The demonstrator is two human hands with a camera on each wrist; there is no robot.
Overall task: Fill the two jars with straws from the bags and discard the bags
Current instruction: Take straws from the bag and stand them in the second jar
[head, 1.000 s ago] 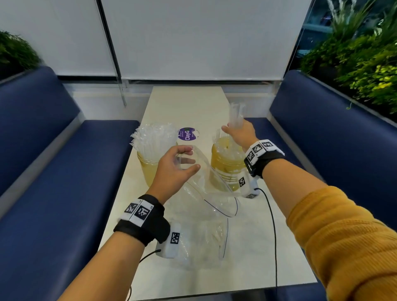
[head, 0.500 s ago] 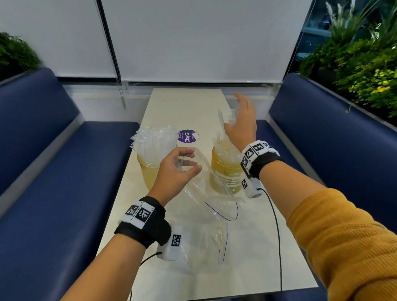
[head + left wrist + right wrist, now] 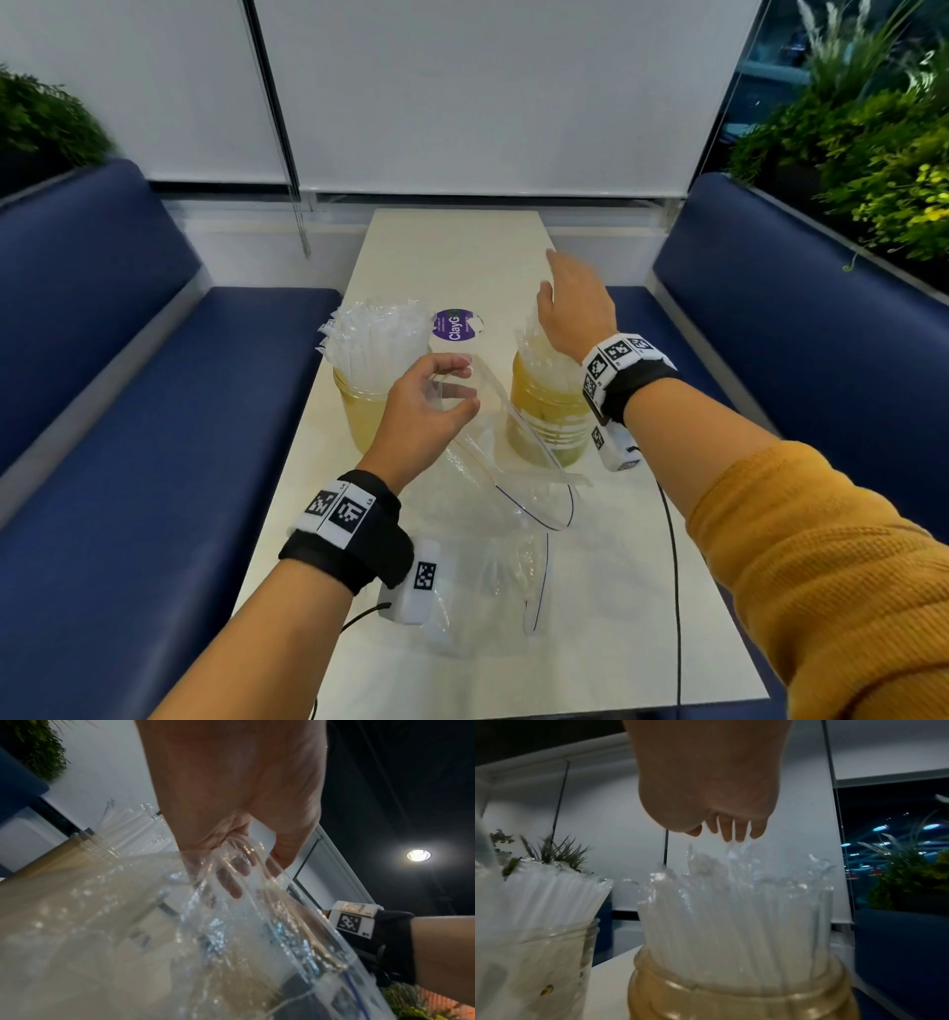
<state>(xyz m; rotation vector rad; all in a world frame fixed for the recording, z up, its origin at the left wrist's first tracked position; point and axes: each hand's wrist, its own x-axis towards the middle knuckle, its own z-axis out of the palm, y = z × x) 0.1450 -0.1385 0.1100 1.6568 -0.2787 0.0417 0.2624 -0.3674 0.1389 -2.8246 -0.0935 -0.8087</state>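
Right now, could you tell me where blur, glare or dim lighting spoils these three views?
Head view: evenly lit and mostly sharp, edges bent by the wide lens. Left wrist view: the clear bag that the left hand grips is a blurred, glinting smear; a ceiling lamp flares against black. Right wrist view: dim and soft; the straws under the right hand run together.

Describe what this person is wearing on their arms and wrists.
Each wrist carries a black strap topped with white tags printed with black square codes, plus a small white camera block bearing another code below. A thin black cable runs from the right wrist unit. The right arm has a mustard-yellow knit sleeve; the left forearm is bare.
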